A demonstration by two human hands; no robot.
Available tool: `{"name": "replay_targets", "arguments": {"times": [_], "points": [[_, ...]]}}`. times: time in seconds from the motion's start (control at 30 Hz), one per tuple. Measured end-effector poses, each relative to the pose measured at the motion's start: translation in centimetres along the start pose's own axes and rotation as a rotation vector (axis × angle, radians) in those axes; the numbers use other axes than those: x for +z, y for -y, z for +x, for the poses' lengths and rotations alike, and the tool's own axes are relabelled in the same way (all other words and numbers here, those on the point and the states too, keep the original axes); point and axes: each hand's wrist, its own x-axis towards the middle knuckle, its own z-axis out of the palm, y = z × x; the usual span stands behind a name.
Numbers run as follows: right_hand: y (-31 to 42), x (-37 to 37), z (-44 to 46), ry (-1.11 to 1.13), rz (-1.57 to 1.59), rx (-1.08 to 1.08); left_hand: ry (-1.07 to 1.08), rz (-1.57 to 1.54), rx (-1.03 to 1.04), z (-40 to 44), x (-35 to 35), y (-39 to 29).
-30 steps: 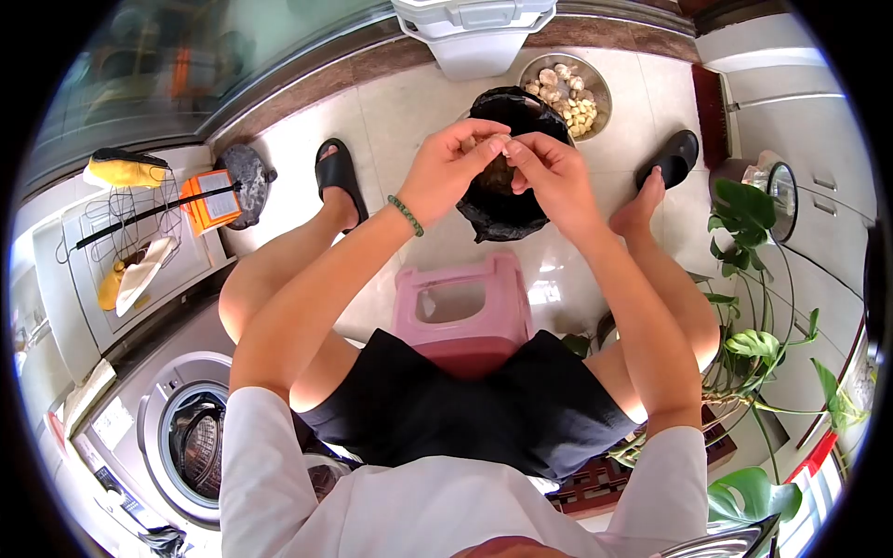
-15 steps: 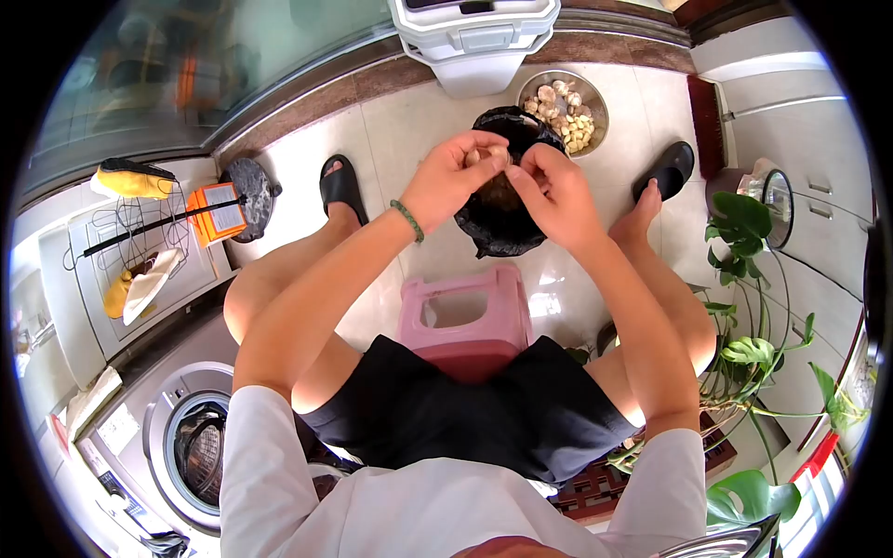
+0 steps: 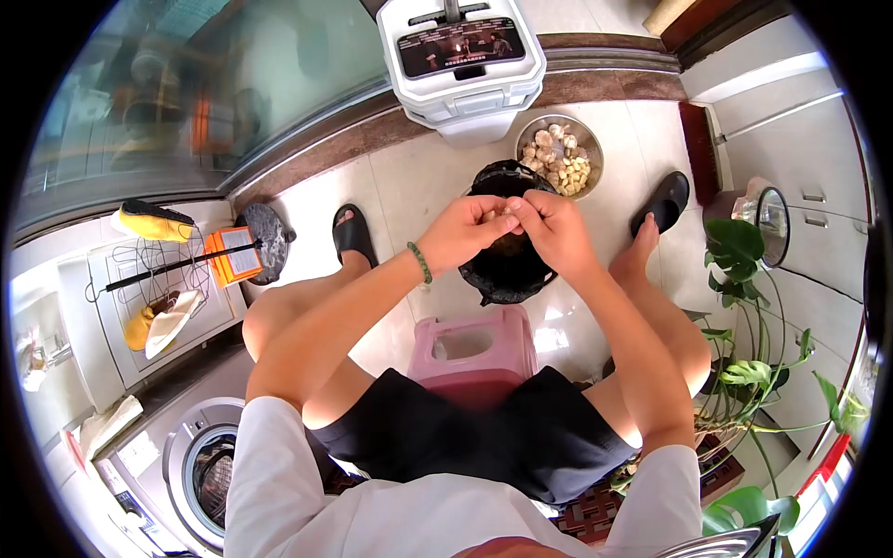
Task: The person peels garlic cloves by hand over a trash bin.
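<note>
Over a black-lined bin (image 3: 507, 284), my left hand (image 3: 468, 228) and my right hand (image 3: 551, 228) meet at the fingertips. A green beaded bracelet (image 3: 419, 263) circles my left wrist. My left fingers are closed round a small pale piece, which looks like garlic (image 3: 495, 214). The thumb and fingers of my right hand pinch at the same piece; its details are mostly hidden by the fingers. Beyond the bin, a round metal bowl (image 3: 598, 166) holds whole garlic bulbs (image 3: 544, 139) and peeled cloves (image 3: 570, 175).
A pink stool (image 3: 516, 339) stands between my legs. Behind the bin is a white container (image 3: 470, 93) with a phone (image 3: 460, 46) on top. A washing machine (image 3: 177, 465) is at lower left, a leafy plant (image 3: 735, 246) at right.
The view has tilted upward, so the bin, bowl and hands sit lower and the phone now shows. My hands stay together, and my right fingertips have closed in against the left ones.
</note>
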Motion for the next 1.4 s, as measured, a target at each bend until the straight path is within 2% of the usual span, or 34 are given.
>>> {"name": "replay_targets", "arguments": {"times": [0.07, 0.17, 0.23, 0.33, 0.37, 0.4, 0.47, 0.53, 0.6, 0.67, 0.7, 0.77, 0.87, 0.93, 0.97, 1.03, 1.2, 1.27, 1.33, 1.37, 1.4], "points": [[-0.3, -0.1, 0.4, -0.016, 0.028, 0.032, 0.021, -0.021, -0.036, 0.5, -0.3, -0.1], [-1.4, -0.4, 0.5, 0.022, -0.090, -0.055, 0.100, -0.070, -0.111, 0.9, -1.1, 0.6], [-1.2, -0.7, 0.7, 0.185, -0.154, -0.029, 0.133, 0.112, -0.120, 1.4, -1.8, 1.0], [-2.1, 0.0, 0.6, 0.295, -0.157, 0.003, 0.131, 0.155, -0.178, 1.3, -2.3, 1.2], [-2.4, 0.0, 0.5, 0.348, -0.083, 0.111, 0.132, 0.156, -0.180, 1.4, -2.6, 1.3], [-3.0, 0.2, 0.4, 0.348, -0.080, 0.114, 0.150, 0.219, -0.197, 1.4, -2.9, 1.5], [-4.9, 0.8, 0.0, 0.413, 0.034, 0.254, 0.169, 0.281, -0.217, 1.6, -3.1, 2.0], [-5.7, 0.9, -0.3, 0.427, 0.087, 0.274, 0.219, 0.333, -0.280, 1.8, -3.3, 2.7], [-5.5, 0.9, -0.3, 0.441, 0.140, 0.292, 0.219, 0.365, -0.253, 1.5, -3.3, 3.2], [-4.4, 0.6, -0.3, 0.530, 0.171, 0.461, 0.216, 0.395, -0.229, 1.2, -3.4, 3.5], [-4.9, 0.8, -0.6, 0.532, 0.172, 0.462, 0.229, 0.436, -0.180, 1.1, -3.4, 3.6], [-6.2, 1.1, -1.3, 0.480, 0.158, 0.305, 0.240, 0.475, -0.132, 1.1, -3.5, 4.1], [-5.3, 0.5, -1.2, 0.520, 0.100, 0.344, 0.294, 0.397, -0.213, 1.4, -3.6, 4.9], [-5.6, 0.6, -1.6, 0.507, 0.099, 0.352, 0.275, 0.588, -0.118, 1.1, -3.0, 4.0], [-5.8, 0.7, -1.7, 0.496, 0.098, 0.359, 0.277, 0.589, -0.118, 1.1, -2.9, 4.2], [-6.5, 1.0, -2.2, 0.450, 0.112, 0.345, 0.191, 0.723, 0.139, 1.1, -2.7, 4.8], [-6.0, 1.0, -2.3, 0.306, 0.068, 0.265, 0.098, 0.718, 0.143, 1.5, -2.0, 5.1], [-5.6, 0.7, -2.2, 0.255, -0.077, 0.152, 0.077, 0.723, 0.131, 1.5, -1.9, 5.2], [-5.5, 0.6, -1.9, 0.241, -0.113, 0.115, -0.070, 0.784, 0.177, 1.5, -1.9, 5.7], [-5.5, 0.6, -1.8, 0.226, -0.149, 0.077, -0.066, 0.781, 0.175, 1.8, -2.0, 5.8], [-5.5, 0.7, -1.7, 0.225, -0.149, 0.080, -0.054, 0.544, 0.102, 2.2, -2.4, 5.7]]}}
